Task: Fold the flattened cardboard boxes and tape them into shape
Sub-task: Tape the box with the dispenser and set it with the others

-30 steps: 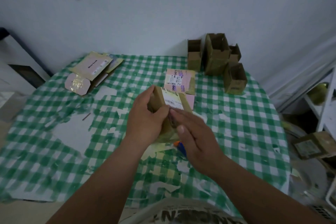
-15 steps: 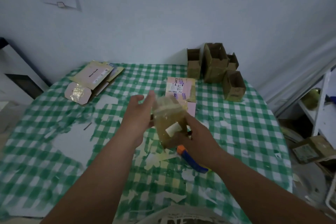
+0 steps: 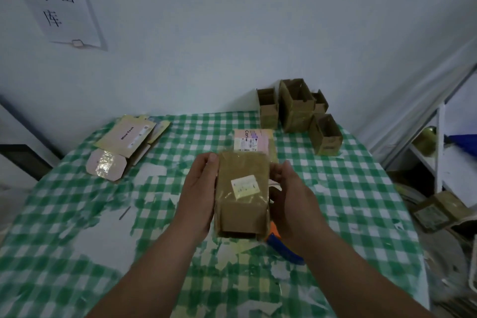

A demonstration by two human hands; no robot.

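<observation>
A small brown cardboard box (image 3: pixel 241 195) with a pale label and shiny tape on its face is held above the table, its open end toward me. My left hand (image 3: pixel 197 196) grips its left side, and my right hand (image 3: pixel 289 199) grips its right side. A blue and orange tape dispenser (image 3: pixel 280 244) lies on the table under my right wrist, mostly hidden. A pink flattened box (image 3: pixel 254 141) lies just behind the held box.
Several folded brown boxes (image 3: pixel 296 107) stand at the table's far right by the wall. Flattened boxes (image 3: pixel 124 146) lie at the far left. The green checked tablecloth (image 3: pixel 77 214) is worn and patchy. Shelving (image 3: pixel 438 152) and another box (image 3: pixel 438 210) are off the right edge.
The box has been turned so its labelled face points up. My left hand, which was open beside it, now grips its left side, and both hands hold it higher.
</observation>
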